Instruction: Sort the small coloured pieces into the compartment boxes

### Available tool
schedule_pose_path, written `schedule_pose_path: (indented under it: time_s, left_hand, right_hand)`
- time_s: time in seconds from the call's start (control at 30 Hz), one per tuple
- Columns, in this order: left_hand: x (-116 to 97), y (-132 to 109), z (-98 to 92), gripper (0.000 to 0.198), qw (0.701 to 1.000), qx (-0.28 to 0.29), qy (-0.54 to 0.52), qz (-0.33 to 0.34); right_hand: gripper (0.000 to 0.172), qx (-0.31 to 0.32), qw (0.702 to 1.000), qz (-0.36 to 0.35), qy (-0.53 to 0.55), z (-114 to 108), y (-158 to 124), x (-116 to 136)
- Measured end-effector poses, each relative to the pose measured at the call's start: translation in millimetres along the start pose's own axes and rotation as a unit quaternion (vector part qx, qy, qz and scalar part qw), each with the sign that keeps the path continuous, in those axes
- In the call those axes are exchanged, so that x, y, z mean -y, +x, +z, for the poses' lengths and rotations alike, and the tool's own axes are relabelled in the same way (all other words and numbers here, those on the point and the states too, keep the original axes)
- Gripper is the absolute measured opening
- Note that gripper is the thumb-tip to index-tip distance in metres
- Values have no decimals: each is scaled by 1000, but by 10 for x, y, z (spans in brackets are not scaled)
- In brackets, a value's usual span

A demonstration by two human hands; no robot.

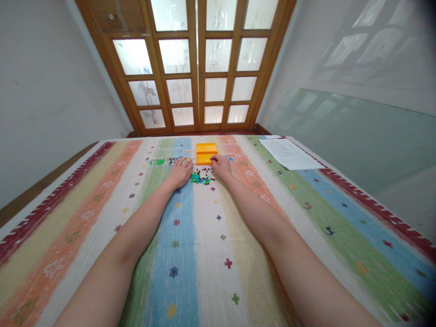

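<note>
Soft daylight comes in at twelve o'clock through the frosted glass panes (pixel 218 55) of the tall brown wooden doors (pixel 201 91), some nearly bleached white. Window-shaped glare shines on the smooth pale wall (pixel 368 54) towards two o'clock, where the far corner darkens. Shadows on the striped multicoloured cloth (pixel 211 218) look faint. Wide-angle distortion stretches everything outward (the small shiny coloured pieces (pixel 200 177) blur together).

Free tablecloth (pixel 207 245) between forearms (pixel 143 227) (small pieces (pixel 200 178) at far end)
</note>
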State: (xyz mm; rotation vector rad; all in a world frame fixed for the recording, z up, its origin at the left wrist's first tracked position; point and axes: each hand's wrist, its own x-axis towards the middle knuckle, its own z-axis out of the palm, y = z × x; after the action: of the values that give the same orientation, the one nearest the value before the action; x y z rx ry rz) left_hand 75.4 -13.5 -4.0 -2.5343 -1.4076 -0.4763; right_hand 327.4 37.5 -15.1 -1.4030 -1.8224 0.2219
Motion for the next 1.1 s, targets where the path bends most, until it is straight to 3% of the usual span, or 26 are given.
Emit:
schedule_pose_path:
  time_s: [0.37, 1.1]
  left_hand:
    - [-414, 36, -185, 39, 990, 3, -43, 137]
    - [-410, 28, -51, 42, 990, 28, -41, 129]
  right_hand:
    - [26, -1, 1000, -10, -5, 29, 12, -46]
    - [26, -13, 1000, -24, -4, 72, 16, -94]
